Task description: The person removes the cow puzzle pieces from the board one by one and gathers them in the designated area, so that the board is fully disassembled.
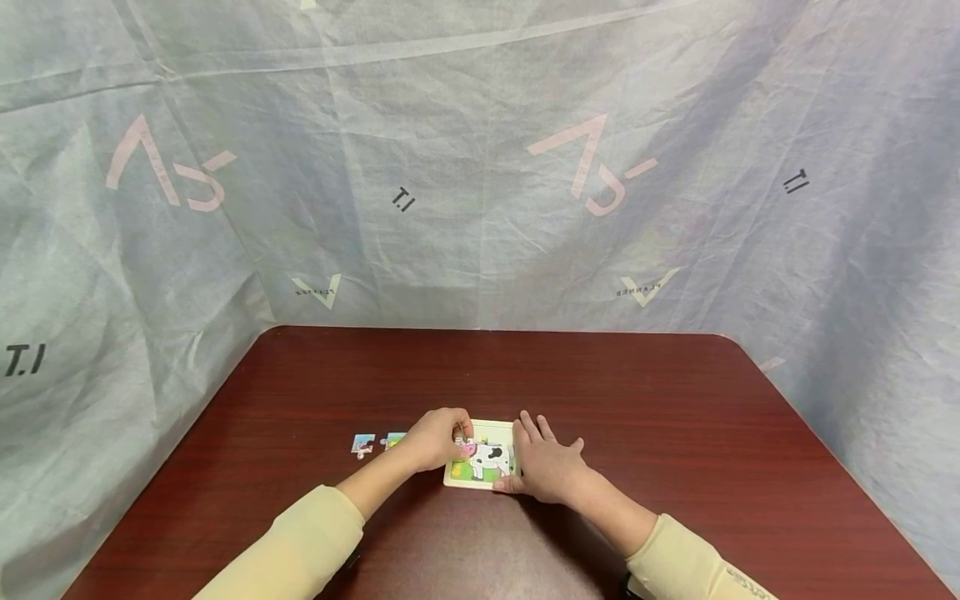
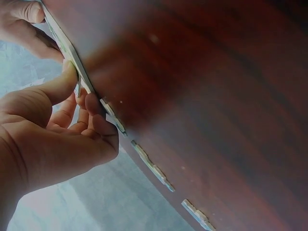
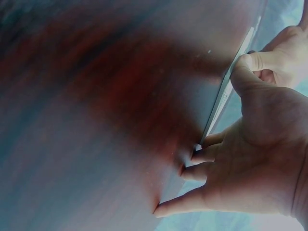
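Cream-rimmed, the puzzle tray is lying flat on the red-brown table, and we are working at its left side. Our left hand is apparently pinching a thin puzzle piece there, beside the cow picture. Our right hand is spreading its fingers by the tray's right edge, its thumb resting on the near rim. Left of the tray, loose pieces are lying in a row. For a clean fit, we should be matching the pinched piece's outline to its neighbours, lowering it level and pressing only once the tabs are lining up, while our right hand is bracing the tray against sliding.
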Motion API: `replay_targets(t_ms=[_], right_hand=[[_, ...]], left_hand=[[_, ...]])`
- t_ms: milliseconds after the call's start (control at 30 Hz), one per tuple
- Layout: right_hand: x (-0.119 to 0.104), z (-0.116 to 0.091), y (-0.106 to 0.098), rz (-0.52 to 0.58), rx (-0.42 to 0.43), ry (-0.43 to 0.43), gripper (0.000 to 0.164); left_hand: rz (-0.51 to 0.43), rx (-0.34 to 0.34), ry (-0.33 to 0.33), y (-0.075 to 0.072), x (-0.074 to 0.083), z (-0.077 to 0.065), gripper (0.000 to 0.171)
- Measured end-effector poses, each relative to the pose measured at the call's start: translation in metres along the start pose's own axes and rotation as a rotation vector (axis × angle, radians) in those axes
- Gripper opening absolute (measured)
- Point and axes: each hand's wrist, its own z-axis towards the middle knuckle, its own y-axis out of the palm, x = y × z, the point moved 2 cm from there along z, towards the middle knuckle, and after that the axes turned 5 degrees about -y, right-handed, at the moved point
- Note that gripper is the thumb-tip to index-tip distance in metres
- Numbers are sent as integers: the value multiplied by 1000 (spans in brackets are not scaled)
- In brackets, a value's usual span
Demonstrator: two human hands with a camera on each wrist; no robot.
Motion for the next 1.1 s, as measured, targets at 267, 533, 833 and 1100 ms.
replay_targets(t_ms=[267, 533, 833, 1100], right_hand=[[0, 0, -1, 3, 0, -3, 104], [2, -2, -3, 30, 25, -52, 82], [4, -2, -2, 48, 24, -63, 67], [3, -2, -3, 57, 25, -63, 67]], left_hand=[[-13, -20, 5, 0, 0, -1, 20], [-11, -11, 9, 1, -1, 2, 20], [-20, -23, -2, 2, -1, 2, 20], [-22, -21, -10, 1, -3, 1, 19]])
